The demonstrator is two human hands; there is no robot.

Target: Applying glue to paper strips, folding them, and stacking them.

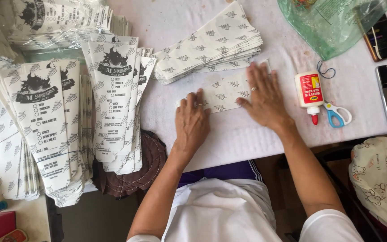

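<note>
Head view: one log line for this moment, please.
left hand: flat on paper sleeve | right hand: pressing same sleeve | glue bottle: lying right

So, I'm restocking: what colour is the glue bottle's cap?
Red, on the glue bottle in the head view.

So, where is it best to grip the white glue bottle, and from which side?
Probably around its white body, above the red cap. The glue bottle lies flat, cap toward the person, so come from above, fingers across its width. The scissors crowd the cap end; the right hand is nearest.
</note>
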